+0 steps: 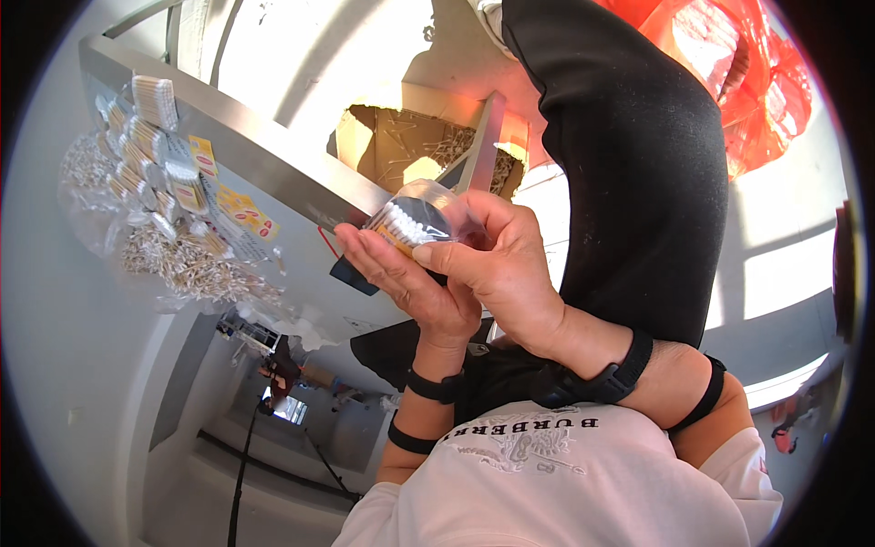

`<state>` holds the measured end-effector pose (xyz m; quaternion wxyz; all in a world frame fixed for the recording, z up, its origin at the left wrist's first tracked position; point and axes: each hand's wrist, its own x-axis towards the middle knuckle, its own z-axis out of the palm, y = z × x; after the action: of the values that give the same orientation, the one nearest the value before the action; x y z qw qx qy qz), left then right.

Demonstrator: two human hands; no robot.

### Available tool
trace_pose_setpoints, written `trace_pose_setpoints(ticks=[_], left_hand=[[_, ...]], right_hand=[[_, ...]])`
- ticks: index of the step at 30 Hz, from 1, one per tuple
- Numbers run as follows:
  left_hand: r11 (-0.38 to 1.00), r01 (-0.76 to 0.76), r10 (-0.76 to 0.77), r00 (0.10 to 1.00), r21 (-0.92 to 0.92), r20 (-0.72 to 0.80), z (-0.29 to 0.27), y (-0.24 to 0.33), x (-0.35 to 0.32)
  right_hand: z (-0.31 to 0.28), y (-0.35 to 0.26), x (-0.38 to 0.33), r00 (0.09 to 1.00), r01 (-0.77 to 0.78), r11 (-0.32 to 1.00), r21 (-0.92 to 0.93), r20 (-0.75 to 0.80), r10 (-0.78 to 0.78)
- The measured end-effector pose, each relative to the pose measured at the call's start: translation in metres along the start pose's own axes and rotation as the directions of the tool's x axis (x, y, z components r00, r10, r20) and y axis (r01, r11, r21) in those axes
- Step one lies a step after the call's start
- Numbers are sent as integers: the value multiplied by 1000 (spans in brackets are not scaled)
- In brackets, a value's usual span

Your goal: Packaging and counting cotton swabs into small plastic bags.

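Note:
A small clear plastic bag of white-tipped cotton swabs (406, 221) is between my two hands at the middle of the view. My right hand (506, 264) is closed on the bag's right end, its thumb pressing along the near side. My left hand (410, 287) holds the bag from the left and below, its fingers long and close together against it. The bag hides part of the left fingertips. To the left, a heap of loose cotton swabs (182, 260) lies on a grey table, with several bundled swabs (155, 102) beyond it.
Yellow and white printed packaging sheets (246, 211) lie beside the heap. The table's metal edge (246, 118) runs diagonally past my hands. A cardboard box (415, 146) with loose swabs stands below it. A red plastic bag (766, 100) is at the far right, beyond my black-trousered leg (638, 173).

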<state>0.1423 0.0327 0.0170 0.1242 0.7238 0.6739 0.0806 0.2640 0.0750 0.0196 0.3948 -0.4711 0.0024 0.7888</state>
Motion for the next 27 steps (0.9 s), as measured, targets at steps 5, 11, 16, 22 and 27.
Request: trace_pose_setpoints(ticks=[5,11,16,22,27], left_hand=[[995,-39,43,998,91,-40,3,1,1],[998,-7,12,996,56,-89,5,6,2],[999,-16,21,993,39,-114,2,5,3],[932,-99,-29,939,-350,-342,-5,-10,-11],[967,170,-206,960,-190,-190,-17,-37,-57]], right_hand=[[11,2,3,985,155,977,-147,-46,-164],[7,7,11,945,304,887,-347,-5,-326],[10,7,14,897,423,796,-434,77,-435],[2,-1,18,922,356,838,-412,8,-388],[4,-7,14,860,444,657,-609,84,-504]])
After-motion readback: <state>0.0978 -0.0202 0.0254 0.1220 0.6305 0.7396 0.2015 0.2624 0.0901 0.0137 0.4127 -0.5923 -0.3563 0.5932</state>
